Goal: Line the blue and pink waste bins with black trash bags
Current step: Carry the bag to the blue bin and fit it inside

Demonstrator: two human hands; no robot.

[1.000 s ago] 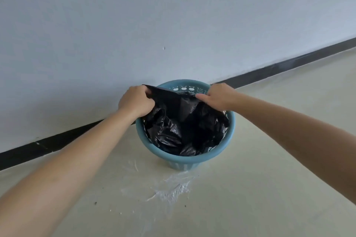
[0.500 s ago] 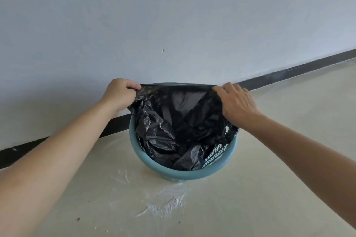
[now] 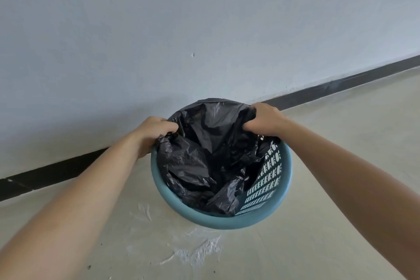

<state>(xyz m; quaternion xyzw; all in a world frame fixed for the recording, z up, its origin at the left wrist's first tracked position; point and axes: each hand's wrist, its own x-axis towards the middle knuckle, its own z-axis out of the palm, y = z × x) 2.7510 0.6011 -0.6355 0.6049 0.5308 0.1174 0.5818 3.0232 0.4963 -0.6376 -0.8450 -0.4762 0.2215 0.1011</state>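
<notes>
A round blue waste bin point(image 3: 227, 220) with perforated walls stands on the floor close to the wall. A crumpled black trash bag point(image 3: 204, 161) fills its inside, and the bag's far edge lies folded over the bin's back rim. My left hand point(image 3: 154, 132) grips the bag's edge at the bin's left rim. At the back right rim, my right hand point(image 3: 263, 120) is closed on the bag's edge. The bin's right inner wall point(image 3: 266, 179) shows bare, uncovered by the bag. No pink bin is in view.
A pale wall point(image 3: 204, 29) with a black skirting strip point(image 3: 341, 84) runs just behind the bin. White scuff marks point(image 3: 195, 252) lie on the beige floor in front of the bin.
Both hands have pulled the bag's opening wider and lower, from held above the bin to down over its back rim. The view has come closer to the bin.
</notes>
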